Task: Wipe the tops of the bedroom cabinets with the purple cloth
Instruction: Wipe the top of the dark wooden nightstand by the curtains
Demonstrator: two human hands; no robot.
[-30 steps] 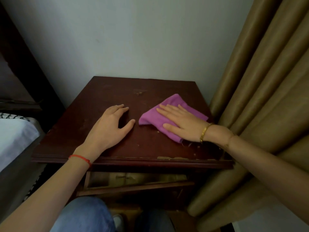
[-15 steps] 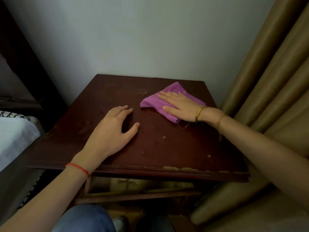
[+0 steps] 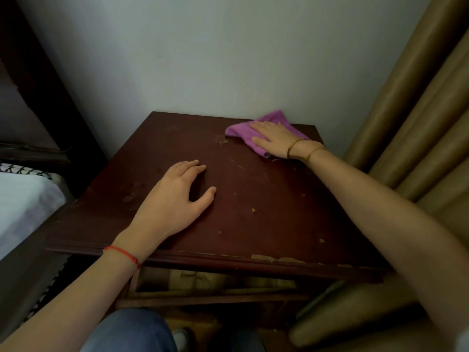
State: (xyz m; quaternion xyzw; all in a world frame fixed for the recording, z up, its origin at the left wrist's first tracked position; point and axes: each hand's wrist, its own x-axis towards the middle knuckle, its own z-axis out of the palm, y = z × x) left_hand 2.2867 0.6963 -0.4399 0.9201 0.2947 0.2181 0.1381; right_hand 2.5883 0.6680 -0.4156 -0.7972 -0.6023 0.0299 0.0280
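A dark brown bedside cabinet [image 3: 266, 199] fills the middle of the view, its top scratched and dotted with small crumbs. The purple cloth [image 3: 243, 132] lies at the far right corner of the top, against the wall. My right hand [image 3: 275, 139] presses flat on the cloth with straight fingers and covers most of it. My left hand [image 3: 175, 199] rests on the bare top near the middle left, fingers relaxed and thumb spread, holding nothing.
A tan curtain [image 3: 411, 118] hangs close along the cabinet's right side. A bed with a white sheet [image 3: 22, 201] and a dark headboard [image 3: 50, 102] stands at the left. The cabinet's front edge [image 3: 269, 259] is chipped. A grey wall [image 3: 203, 59] backs the cabinet.
My right hand has slid the cloth away from me, from the near right part of the top to the far right corner. The left hand stays in place.
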